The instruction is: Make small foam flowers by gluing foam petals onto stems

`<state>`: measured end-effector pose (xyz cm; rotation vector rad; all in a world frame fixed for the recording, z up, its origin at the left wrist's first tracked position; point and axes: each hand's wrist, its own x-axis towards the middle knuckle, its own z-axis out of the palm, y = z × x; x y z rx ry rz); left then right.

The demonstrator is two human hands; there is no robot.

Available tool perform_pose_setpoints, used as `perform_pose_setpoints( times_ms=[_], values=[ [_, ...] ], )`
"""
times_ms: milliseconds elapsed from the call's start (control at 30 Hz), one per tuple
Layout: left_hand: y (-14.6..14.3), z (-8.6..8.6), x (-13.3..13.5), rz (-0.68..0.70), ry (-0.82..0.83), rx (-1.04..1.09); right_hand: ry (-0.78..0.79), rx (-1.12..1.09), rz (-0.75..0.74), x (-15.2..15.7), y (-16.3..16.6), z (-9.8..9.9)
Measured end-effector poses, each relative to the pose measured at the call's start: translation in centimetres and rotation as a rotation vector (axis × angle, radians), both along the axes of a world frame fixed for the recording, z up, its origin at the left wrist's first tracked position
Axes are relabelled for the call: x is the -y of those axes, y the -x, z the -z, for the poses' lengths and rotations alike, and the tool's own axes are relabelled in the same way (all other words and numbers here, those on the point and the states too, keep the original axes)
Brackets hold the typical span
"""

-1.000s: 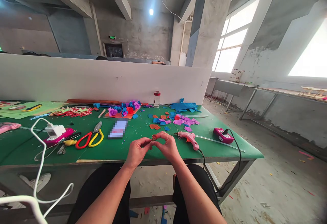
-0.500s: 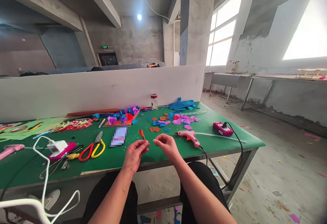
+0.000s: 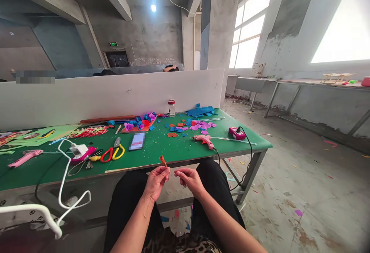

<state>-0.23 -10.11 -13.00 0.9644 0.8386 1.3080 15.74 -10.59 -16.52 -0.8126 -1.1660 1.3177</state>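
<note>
My left hand (image 3: 157,180) pinches the lower end of a small twisted piece of orange crepe paper (image 3: 163,161); the wider end points up. Just to the right, a small gap away, my right hand (image 3: 190,180) has its thumb and fingers drawn together. Whether anything is between them I cannot make out. Both hands are over my lap at the front edge of the green table (image 3: 153,145). On the table beyond lie orange paper pieces (image 3: 172,134), purple paper pieces (image 3: 199,125) and a pink glue gun (image 3: 204,141).
Red-and-yellow-handled pliers (image 3: 113,152) and a phone (image 3: 137,141) lie left of centre. Behind them are purple and blue paper flowers (image 3: 140,123). A red-lidded jar (image 3: 171,108) stands by the white partition (image 3: 115,95). A magenta power box (image 3: 237,133) with a cord sits at right.
Both hands have come down and closer to me, off the table's edge, with the orange paper still in the left. The view has shifted, and the table now appears farther away.
</note>
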Motion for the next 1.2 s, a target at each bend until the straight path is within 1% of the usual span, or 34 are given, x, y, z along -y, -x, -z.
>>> perform_pose_setpoints(
  times_ms=[67,167,267,367,467,633,767,933,1067,1133,1200],
  values=[
    [-0.6,0.8,1.0,0.007,0.025,-0.001,0.042,-0.004,-0.073,0.4,0.4,0.3],
    [-1.5,1.1,1.7,0.028,0.051,0.016,0.058,-0.004,-0.08,1.2,0.8,0.5],
    [-2.0,0.6,2.1,0.052,0.048,0.025,0.08,-0.045,-0.066,1.9,0.9,0.1],
    [-2.1,-0.1,2.3,0.076,0.054,0.035,0.113,-0.138,-0.079,2.3,0.9,-0.7],
    [-2.3,-0.5,2.4,0.078,0.076,0.055,0.142,-0.199,-0.088,2.5,1.1,-1.2],
    [-2.3,-0.1,2.6,0.074,0.059,0.033,0.183,-0.177,-0.094,2.7,1.4,-1.1],
    [-1.7,-0.1,2.6,0.005,0.038,-0.041,0.187,-0.134,-0.088,3.1,1.5,-1.1],
    [-0.9,-1.6,2.0,-0.076,-0.099,-0.184,0.214,-0.128,-0.079,2.8,1.1,-0.7],
    [-0.7,-3.1,0.8,-0.142,-0.182,-0.235,0.237,-0.103,-0.052,2.5,0.2,-0.5],
    [-0.6,-3.7,-0.1,-0.173,-0.194,-0.249,0.233,-0.1,-0.049,2.3,-0.2,-0.9],
    [-0.5,-4.3,-1.0,-0.192,-0.198,-0.264,0.207,-0.103,-0.056,1.7,-0.2,-2.0]
  ],
)
